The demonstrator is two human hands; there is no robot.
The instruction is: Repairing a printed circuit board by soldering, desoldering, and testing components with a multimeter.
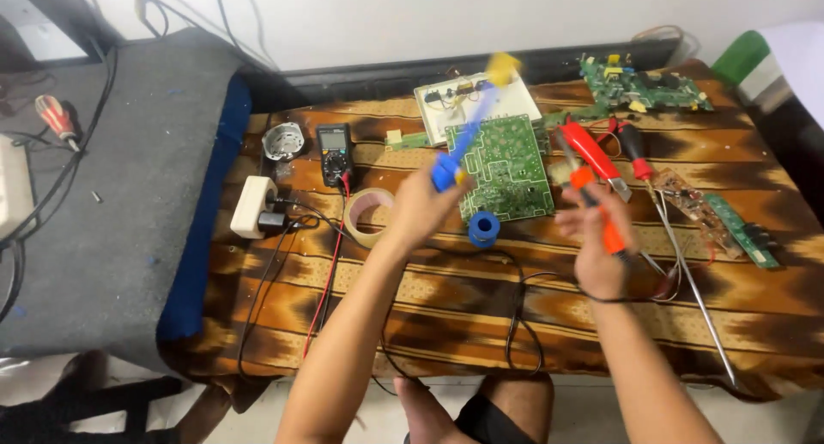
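Observation:
My left hand [418, 205] grips a blue desoldering pump [468, 128] with a yellow top, raised and blurred above a green circuit board [505, 168]. My right hand [596, 242] holds an orange-handled soldering iron [592, 199], its black cord looping down across the cloth. A blue solder spool [484, 229] sits just below the green board, between my two hands.
A brown patterned cloth [446, 307] covers the table. On it lie a black multimeter [334, 152], a tape roll [367, 214], a white power adapter [253, 205], red-handled tools [598, 157], and more circuit boards [644, 85] at the back right. A grey cushion [103, 221] lies left.

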